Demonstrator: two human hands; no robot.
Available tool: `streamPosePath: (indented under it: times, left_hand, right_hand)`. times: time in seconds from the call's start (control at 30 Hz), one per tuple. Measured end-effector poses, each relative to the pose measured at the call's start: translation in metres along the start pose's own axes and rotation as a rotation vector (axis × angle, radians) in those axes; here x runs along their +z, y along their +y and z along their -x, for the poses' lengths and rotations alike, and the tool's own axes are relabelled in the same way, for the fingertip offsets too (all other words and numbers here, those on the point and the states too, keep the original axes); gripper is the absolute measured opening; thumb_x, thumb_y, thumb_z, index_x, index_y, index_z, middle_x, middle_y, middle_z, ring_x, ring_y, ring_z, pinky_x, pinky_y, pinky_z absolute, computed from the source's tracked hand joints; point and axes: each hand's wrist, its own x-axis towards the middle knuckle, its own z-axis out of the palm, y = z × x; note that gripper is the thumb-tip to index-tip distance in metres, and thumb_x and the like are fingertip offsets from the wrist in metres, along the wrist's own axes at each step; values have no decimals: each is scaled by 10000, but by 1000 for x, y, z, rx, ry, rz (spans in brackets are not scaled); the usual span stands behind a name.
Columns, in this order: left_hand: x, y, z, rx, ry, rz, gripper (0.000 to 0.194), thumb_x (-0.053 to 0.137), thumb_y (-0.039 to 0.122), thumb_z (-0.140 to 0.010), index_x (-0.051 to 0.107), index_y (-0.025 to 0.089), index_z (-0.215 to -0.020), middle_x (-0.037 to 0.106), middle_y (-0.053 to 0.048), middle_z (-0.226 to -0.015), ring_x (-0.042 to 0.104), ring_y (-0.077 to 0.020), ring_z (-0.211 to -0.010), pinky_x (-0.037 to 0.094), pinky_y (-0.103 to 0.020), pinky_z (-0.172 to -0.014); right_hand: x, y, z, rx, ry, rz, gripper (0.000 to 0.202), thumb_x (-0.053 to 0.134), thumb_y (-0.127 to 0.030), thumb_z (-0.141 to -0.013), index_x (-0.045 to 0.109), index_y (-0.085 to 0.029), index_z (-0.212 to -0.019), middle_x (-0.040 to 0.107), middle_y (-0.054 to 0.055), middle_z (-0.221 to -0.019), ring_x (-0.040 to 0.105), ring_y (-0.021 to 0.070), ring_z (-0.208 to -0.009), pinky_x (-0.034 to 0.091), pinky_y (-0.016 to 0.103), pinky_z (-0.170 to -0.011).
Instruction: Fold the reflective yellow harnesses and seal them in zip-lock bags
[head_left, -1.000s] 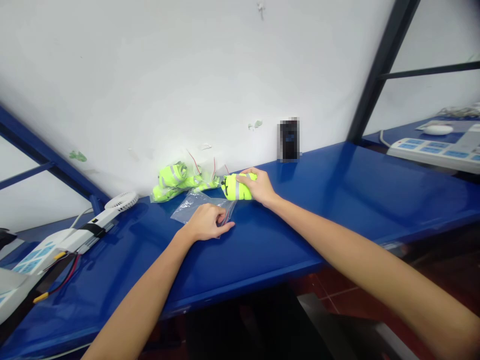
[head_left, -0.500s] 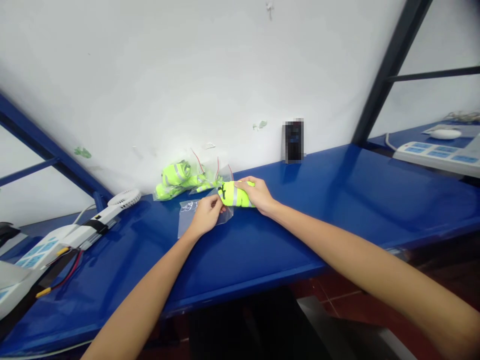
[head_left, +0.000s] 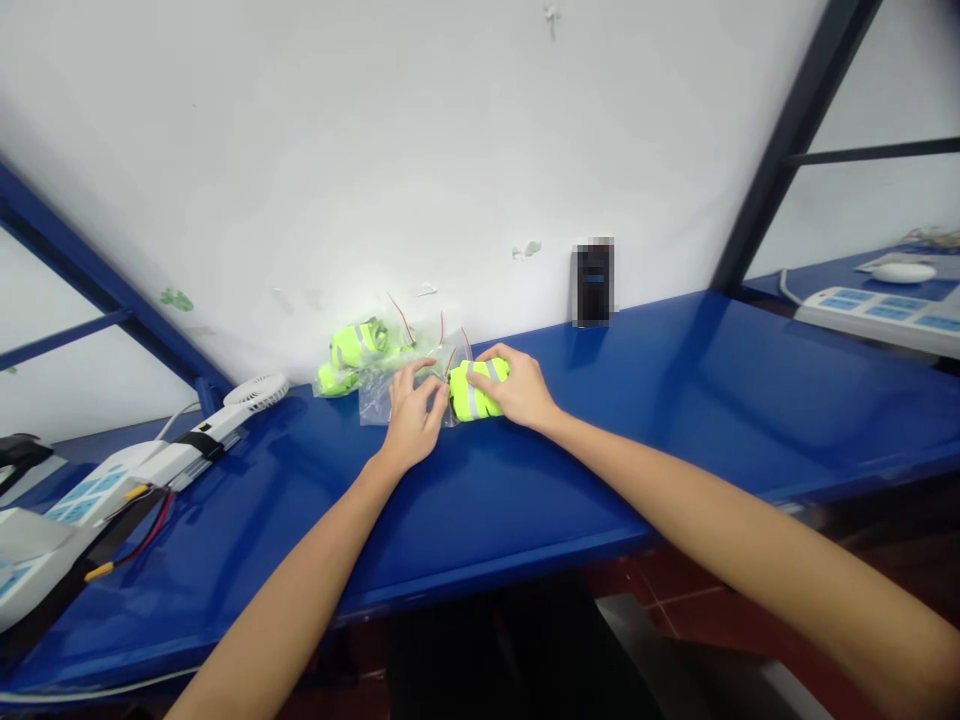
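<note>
My right hand (head_left: pixel 523 386) is closed around a rolled-up neon yellow reflective vest (head_left: pixel 472 388) with silver stripes, its thumb on top. The vest rests at the mouth of a clear plastic bag (head_left: pixel 373 402) lying on the blue table. My left hand (head_left: pixel 414 415) is over this bag, fingers apart, with the thumb tip close to the vest's left end. Whether those fingers pinch any of the film cannot be made out. Just behind, more bagged yellow vests (head_left: pixel 358 343) lie against the wall, partly overlapped by the clear bag. Red seal lines show on several bags.
A black upright object (head_left: pixel 593 285), blurred out, leans on the wall. At the left are a white handheld fan (head_left: pixel 259 391), a power strip (head_left: pixel 82 492) and a cable with yellow connectors (head_left: pixel 154 535). Another power strip (head_left: pixel 877 312) is at the right. The blue table (head_left: pixel 675 400) has a front edge.
My left fingers have spread from a pinch and shifted up slightly. The clear bag's lower edge has moved up, and the vest's left end has shifted slightly right. My right hand keeps its hold.
</note>
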Motion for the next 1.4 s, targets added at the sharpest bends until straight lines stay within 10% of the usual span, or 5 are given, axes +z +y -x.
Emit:
streamPosePath:
  times: [0.53, 0.67, 0.93, 1.4]
  left_hand:
    - [-4, 6, -1, 146, -238, -21, 176, 477, 366, -937, 549, 218, -1000, 442, -105, -1480, 359, -258, -1407, 257, -521, -1142]
    - [-7, 2, -2, 190, -344, 21, 539, 660, 427, -798, 450, 235, -1256, 330, -104, -1565, 198, -302, -1483, 201, -549, -1184]
    - [2, -9, 0, 194, -282, 18, 881, 642, 365, -825, 140, 203, -1531, 231, -151, -1598, 221, -287, -1479, 277, -483, -1185]
    - [9, 12, 3, 135, -258, -130, 856, 657, 409, -780, 242, 208, -1501, 329, -159, -1552, 272, -328, -1452, 182, -547, -1175]
  right_hand:
    - [3, 4, 0, -5, 75, 9, 271, 657, -396, -759, 676, -189, -935, 707, 35, -880, 615, 187, -762, 455, 315, -773]
    - [6, 13, -4, 129, 95, -55, 311, 683, -451, -725, 691, -195, -901, 696, 20, -816, 603, 185, -725, 461, 318, -741]
    - [8, 11, -2, 92, -10, -127, 318, 670, -453, -740, 682, -189, -916, 695, 15, -835, 606, 180, -741, 445, 299, -701]
    - [10, 3, 6, 17, -25, -204, 295, 389, -353, -907, 634, -193, -865, 679, 11, -855, 590, 168, -780, 409, 272, -734]
